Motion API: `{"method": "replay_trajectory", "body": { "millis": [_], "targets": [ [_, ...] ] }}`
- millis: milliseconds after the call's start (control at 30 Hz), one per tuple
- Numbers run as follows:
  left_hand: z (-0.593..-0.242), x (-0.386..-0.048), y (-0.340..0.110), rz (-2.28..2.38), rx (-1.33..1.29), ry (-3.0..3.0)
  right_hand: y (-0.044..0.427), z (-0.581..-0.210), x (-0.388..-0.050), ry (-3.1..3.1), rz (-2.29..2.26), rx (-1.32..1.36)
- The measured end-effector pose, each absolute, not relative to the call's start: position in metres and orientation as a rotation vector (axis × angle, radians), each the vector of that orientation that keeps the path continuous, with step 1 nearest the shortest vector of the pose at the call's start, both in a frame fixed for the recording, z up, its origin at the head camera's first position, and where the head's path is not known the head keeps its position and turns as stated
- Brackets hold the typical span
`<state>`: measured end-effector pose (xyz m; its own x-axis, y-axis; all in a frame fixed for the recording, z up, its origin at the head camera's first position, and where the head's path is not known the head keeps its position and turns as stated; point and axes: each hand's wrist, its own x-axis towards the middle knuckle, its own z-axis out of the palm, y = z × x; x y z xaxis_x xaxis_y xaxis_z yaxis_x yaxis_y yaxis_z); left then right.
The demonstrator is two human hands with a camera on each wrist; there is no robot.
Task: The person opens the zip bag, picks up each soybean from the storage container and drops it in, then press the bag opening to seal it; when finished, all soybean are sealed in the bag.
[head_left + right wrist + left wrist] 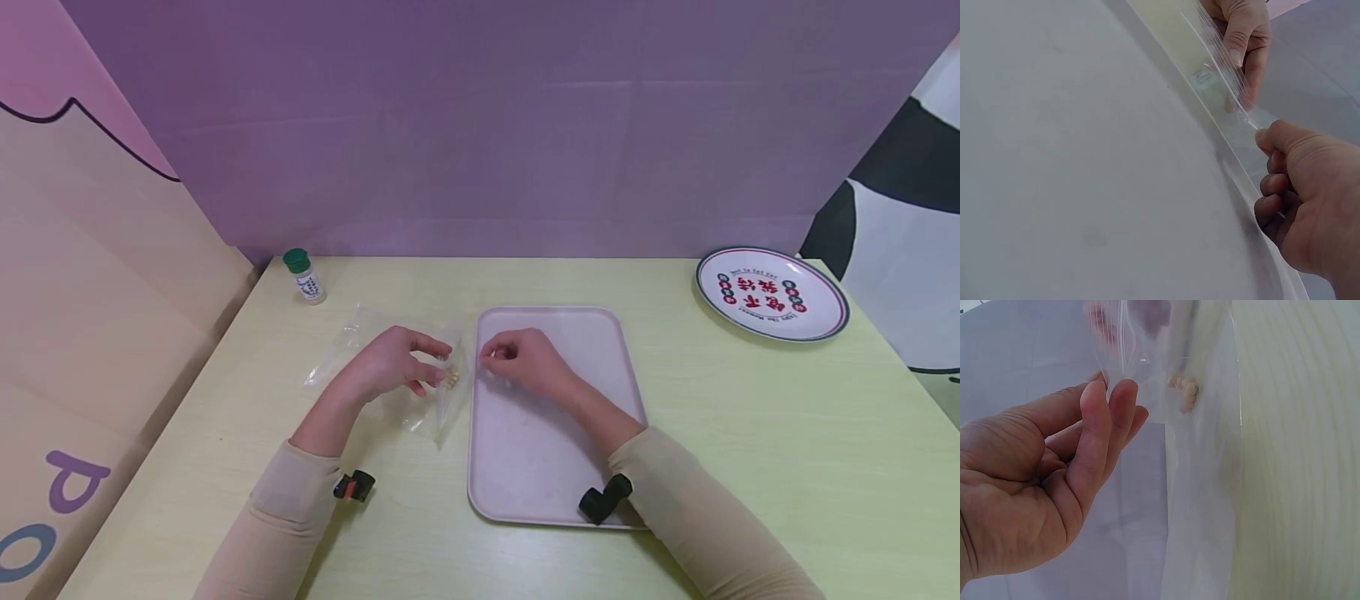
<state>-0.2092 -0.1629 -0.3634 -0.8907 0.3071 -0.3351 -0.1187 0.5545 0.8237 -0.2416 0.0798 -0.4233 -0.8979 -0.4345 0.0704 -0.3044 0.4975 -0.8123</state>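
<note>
A clear zip-lock bag stands half raised at the tray's left edge, its ridged mouth toward the right hand. Inside it, several small pale tan pieces lie clumped; their kind is unclear. My left hand pinches the bag's mouth between thumb and fingertips, as the left wrist view shows. With thumb and curled index finger, my right hand grips one end of the same zip edge, over the tray's upper left part. In the right wrist view the right hand has its other fingers curled in.
The pale pinkish tray lies mid-table under the right forearm. A small green-capped shaker bottle stands at the back left. At the back right sits an oval white plate with red lettering, near the table's edge. A purple panel rises behind.
</note>
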Motion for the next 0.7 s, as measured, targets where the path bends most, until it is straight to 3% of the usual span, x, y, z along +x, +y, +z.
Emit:
{"method": "replay_trajectory", "body": {
  "millis": [700],
  "targets": [
    [-0.3642, -0.2087, -0.1583, 1.247, 0.169, 2.354, 0.0761, -0.4185, -0.2364, 2.487, -1.563, -0.656]
  ]
}}
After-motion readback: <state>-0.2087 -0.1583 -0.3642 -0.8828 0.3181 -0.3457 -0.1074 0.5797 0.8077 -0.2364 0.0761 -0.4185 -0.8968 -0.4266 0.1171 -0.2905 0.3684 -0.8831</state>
